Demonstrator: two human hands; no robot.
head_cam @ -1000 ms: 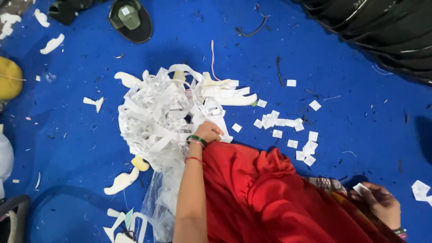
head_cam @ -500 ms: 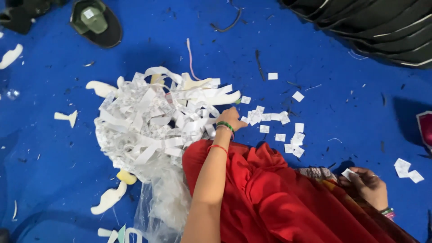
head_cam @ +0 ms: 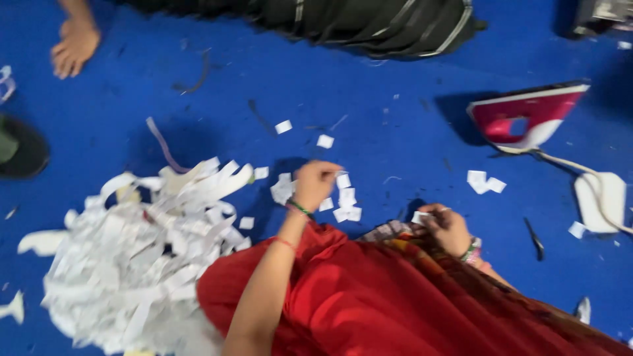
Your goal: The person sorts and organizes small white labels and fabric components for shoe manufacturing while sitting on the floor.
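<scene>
My left hand (head_cam: 314, 184) rests with curled fingers on a cluster of small white paper squares (head_cam: 346, 204) on the blue floor (head_cam: 369, 112). Blur hides whether it pinches one. My right hand (head_cam: 450, 227) lies at the edge of the red cloth (head_cam: 395, 296) over my lap and pinches one small white square (head_cam: 420, 216). A big heap of white paper strips (head_cam: 138, 257) lies left of my left arm. Both wrists wear bangles.
A pink and white iron (head_cam: 527, 118) stands at the right, its cord running to a white piece (head_cam: 603, 198). Dark folded fabric (head_cam: 369, 23) lies at the top, another person's foot (head_cam: 76, 43) at top left. A small dark tool (head_cam: 535, 238) and stray squares (head_cam: 484, 181) lie nearby.
My left hand has moved right, from the strip heap to the small squares. The view has swung right, bringing in the iron. My right hand still holds its square.
</scene>
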